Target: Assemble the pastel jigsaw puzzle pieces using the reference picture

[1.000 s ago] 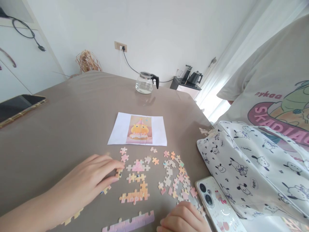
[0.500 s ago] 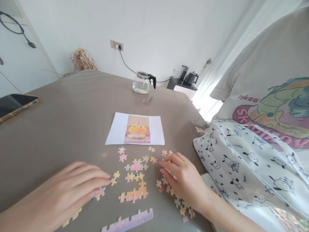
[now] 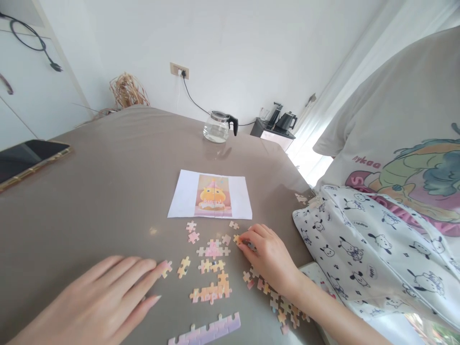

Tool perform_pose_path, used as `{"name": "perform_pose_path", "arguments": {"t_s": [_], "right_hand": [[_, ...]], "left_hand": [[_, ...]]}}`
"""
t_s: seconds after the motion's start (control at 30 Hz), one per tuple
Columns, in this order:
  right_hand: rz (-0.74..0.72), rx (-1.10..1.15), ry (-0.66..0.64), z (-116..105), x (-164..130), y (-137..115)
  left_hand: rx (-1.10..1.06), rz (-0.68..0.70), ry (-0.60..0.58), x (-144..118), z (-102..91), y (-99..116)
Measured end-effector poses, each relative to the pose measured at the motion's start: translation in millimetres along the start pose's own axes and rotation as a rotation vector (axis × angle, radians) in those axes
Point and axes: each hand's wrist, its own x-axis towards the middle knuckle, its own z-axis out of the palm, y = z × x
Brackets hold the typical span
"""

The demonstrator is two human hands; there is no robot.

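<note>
Puzzle pieces (image 3: 215,268) lie scattered on the grey table (image 3: 108,191), between the two hands and just below a reference picture (image 3: 212,196) on white paper. Some are already joined: a small pink cluster (image 3: 213,249), an orange strip (image 3: 212,292), and a lilac edge row (image 3: 206,329) nearest the camera. They look thin, light and stiff, likely to slide on the smooth top, so each is best pinched at its edges with the fingertips; joined groups would probably come apart if lifted by one end.

Right hand (image 3: 269,256) reaches over the loose heap, thumb and forefinger closed on a single orange piece (image 3: 237,238). Left hand (image 3: 108,302) rests flat and open on the table, holding nothing, its fingertips touching a loose piece (image 3: 166,268).

Farther off stand a glass jug (image 3: 217,129) near the far edge and a dark tablet (image 3: 28,160) at the left. On the right, another person in a printed shirt (image 3: 406,143) sits close, with a patterned bag (image 3: 377,244) at the table's edge.
</note>
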Motion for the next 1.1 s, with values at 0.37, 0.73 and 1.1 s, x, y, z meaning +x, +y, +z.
{"name": "perform_pose_path", "arguments": {"t_s": [0.37,0.73,1.1], "right_hand": [[-0.043,-0.011,0.04,6.0,-9.1,0.0],[-0.126,-0.091,0.151,1.9,-11.7,3.5],[-0.532,-0.051,0.235,-16.9,-10.3,-86.5]], "left_hand": [[-0.138,-0.129,-0.03,-1.2,-3.3,-10.8],[0.042,0.075,-0.065,5.3,-6.9,-65.5],[-0.119,-0.117,-0.057,10.8,-12.0,-58.3]]}}
